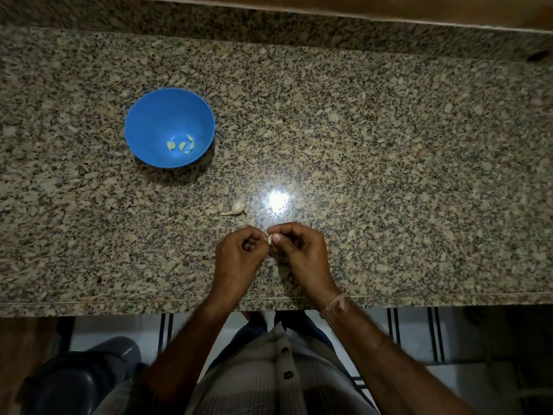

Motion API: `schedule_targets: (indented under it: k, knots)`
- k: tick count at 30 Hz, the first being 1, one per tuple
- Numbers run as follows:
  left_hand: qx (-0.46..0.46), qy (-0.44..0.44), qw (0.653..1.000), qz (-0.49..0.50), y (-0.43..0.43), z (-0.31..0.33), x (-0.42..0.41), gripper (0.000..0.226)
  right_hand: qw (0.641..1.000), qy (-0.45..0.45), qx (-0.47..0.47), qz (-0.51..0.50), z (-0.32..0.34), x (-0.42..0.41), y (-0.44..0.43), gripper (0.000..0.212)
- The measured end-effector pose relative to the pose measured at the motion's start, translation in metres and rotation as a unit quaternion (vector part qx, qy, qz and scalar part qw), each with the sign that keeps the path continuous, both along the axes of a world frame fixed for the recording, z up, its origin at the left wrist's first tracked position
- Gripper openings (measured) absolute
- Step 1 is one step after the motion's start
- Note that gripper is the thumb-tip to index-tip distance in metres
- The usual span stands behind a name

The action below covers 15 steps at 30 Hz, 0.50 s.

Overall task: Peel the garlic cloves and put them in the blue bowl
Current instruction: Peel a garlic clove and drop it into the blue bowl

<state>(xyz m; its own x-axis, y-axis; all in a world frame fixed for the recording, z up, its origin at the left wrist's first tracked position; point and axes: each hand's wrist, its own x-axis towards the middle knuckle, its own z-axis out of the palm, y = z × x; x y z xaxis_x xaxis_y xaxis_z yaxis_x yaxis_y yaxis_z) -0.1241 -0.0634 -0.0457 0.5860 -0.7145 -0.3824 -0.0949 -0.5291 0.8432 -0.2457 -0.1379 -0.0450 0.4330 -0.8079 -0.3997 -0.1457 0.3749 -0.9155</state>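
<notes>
Your curled left hand (239, 253) and right hand (296, 250) pinch a small pale garlic clove (270, 238), mostly hidden. A loose papery clove (235, 209) lies lengthwise left-right, tip left

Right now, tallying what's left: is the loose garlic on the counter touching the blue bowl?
Apart. Head view shows bare counter between the loose garlic and the blue bowl.
</notes>
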Motion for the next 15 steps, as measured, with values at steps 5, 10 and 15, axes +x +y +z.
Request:
schedule_targets:
  k: [5, 10, 15]
  knots:
    - [-0.038, 0.08, 0.996, 0.014, 0.0008, -0.0015, 0.0018, 0.008, 1.0, 0.002, 0.006, -0.018, -0.0035, -0.0026, 0.0006, 0.008]
    - [-0.052, 0.146, 0.987, 0.051, 0.0, -0.0034, 0.0021, 0.004, 0.998, -0.022, 0.043, -0.029, -0.0017, -0.0014, -0.0007, 0.007]
    - [-0.068, 0.17, 0.981, 0.063, -0.0002, -0.0053, 0.0022, 0.01, 0.998, -0.022, 0.054, -0.024, 0.0002, 0.0006, -0.0017, 0.009]
